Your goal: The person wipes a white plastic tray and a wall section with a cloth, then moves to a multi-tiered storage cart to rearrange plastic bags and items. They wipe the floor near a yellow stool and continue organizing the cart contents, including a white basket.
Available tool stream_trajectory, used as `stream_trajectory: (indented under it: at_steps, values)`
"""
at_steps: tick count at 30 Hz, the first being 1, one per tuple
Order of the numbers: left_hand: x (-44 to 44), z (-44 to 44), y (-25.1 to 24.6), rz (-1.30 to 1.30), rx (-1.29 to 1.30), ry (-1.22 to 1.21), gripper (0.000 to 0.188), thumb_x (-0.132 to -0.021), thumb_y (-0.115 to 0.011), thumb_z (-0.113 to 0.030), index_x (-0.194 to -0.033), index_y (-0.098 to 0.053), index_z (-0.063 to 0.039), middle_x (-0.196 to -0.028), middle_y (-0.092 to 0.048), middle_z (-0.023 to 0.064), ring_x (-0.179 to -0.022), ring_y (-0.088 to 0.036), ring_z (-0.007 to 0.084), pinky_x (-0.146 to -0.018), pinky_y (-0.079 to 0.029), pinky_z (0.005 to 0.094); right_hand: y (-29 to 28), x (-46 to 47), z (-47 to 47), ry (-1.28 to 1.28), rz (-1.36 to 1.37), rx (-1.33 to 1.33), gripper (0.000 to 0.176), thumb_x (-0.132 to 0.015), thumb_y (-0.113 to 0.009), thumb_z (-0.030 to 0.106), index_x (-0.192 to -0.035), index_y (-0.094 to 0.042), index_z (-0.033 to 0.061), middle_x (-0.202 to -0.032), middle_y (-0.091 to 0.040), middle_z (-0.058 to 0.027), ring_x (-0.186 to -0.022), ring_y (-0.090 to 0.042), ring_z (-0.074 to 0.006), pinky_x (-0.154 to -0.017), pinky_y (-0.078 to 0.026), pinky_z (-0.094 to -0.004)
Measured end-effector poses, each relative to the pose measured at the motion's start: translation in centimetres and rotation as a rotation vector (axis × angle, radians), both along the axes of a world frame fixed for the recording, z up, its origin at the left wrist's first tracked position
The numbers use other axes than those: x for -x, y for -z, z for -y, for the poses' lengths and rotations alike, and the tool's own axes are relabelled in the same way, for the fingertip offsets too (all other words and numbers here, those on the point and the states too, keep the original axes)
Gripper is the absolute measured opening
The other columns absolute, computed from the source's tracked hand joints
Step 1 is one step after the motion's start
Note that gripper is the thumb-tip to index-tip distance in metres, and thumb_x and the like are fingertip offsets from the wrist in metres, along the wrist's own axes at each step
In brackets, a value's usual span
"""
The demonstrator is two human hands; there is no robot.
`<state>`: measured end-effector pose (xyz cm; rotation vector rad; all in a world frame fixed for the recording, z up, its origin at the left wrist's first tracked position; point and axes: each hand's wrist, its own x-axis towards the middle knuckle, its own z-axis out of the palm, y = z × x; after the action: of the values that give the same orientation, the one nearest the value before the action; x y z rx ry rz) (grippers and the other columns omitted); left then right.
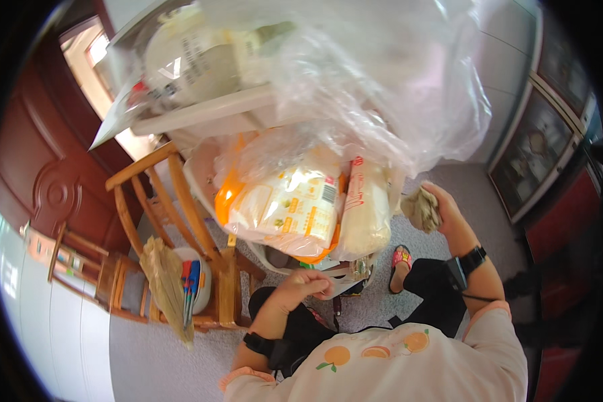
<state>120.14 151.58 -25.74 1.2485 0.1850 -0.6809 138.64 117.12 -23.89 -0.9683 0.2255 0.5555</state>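
My right hand (442,206) holds a crumpled greyish-brown cloth or bag (420,208) to the right of a white shelf rack. My left hand (309,289) is at the rack's lower front rim, its fingers curled; whether it grips the rim or something thin I cannot tell. Before me, a basket of the rack (198,188) holds an orange-and-white printed plastic package (301,206) and a clear bag with red print around something pale (367,211). Large clear plastic bags (382,85) cover much of the upper tier (206,109), where wrapped pale items (191,60) lie.
A wooden chair (228,286) stands at the left, bearing a white container (201,286), red and blue-handled tools (193,281) and a crumpled tan bag (161,276). A red-brown door (55,166) is farther left. A glass-fronted cabinet (532,145) stands at the right.
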Motion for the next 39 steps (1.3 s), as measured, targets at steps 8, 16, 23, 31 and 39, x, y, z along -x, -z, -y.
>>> stream_trajectory:
  at_steps: [8,16,23,31,39]
  values:
    - [0.6,-7.8,-15.8,0.671,-0.271,-0.677,0.012,-0.082,-0.057,-0.011,-0.089,-0.06,-0.001,-0.074,-0.063,0.0069,-0.071,-0.061,0.0127,-0.066,-0.049,0.0237,-4.3,2.7,-0.6,-0.262,0.299,0.055,0.019,-0.079,-0.052,0.012,-0.089,-0.061,-0.0016,-0.091,-0.063,-0.0138,-0.082,-0.062,-0.022,-0.073,-0.052,-0.0329]
    - [-5.9,-3.8,-19.3,0.908,-1.096,-0.4,0.039,-0.084,-0.06,-0.018,-0.117,-0.056,0.001,-0.089,-0.067,0.0131,-0.083,-0.062,0.0175,-0.071,-0.048,0.0292,-8.2,5.7,-3.3,-0.465,0.737,0.171,0.04,-0.072,-0.055,0.0,-0.111,-0.057,0.0024,-0.092,-0.064,-0.0061,-0.088,-0.058,-0.0136,-0.079,-0.046,-0.0266]
    - [-6.6,-2.8,-18.6,0.685,-0.648,-0.766,0.03,-0.089,-0.06,-0.02,-0.106,-0.063,0.004,-0.094,-0.065,0.007,-0.084,-0.057,0.0096,-0.074,-0.045,0.0252,-11.9,6.4,-3.3,-0.475,0.965,0.298,0.049,-0.071,-0.057,0.001,-0.12,-0.054,0.0034,-0.092,-0.062,-0.0052,-0.085,-0.059,-0.0142,-0.077,-0.046,-0.0276]
    - [-5.6,-1.9,-17.2,0.717,-0.689,-0.639,0.035,-0.086,-0.061,-0.016,-0.117,-0.057,0.001,-0.1,-0.063,0.0056,-0.088,-0.056,0.0106,-0.079,-0.045,0.0267,-19.8,6.2,-6.5,-0.534,1.658,0.737,0.061,-0.067,-0.057,0.005,-0.127,-0.049,0.0057,-0.115,-0.053,-0.0223,-0.085,-0.061,-0.0337,-0.071,-0.05,-0.0337]
    - [-5.9,0.0,-18.0,1.056,-1.158,-0.42,0.036,-0.081,-0.057,-0.014,-0.116,-0.058,-0.006,-0.094,-0.061,0.0219,-0.087,-0.059,0.0384,-0.074,-0.049,0.0395,-22.6,4.0,-15.5,-0.772,1.721,1.199,0.054,-0.069,-0.057,0.012,-0.121,-0.05,0.0007,-0.12,-0.048,-0.0319,-0.083,-0.061,-0.041,-0.073,-0.051,-0.0427]
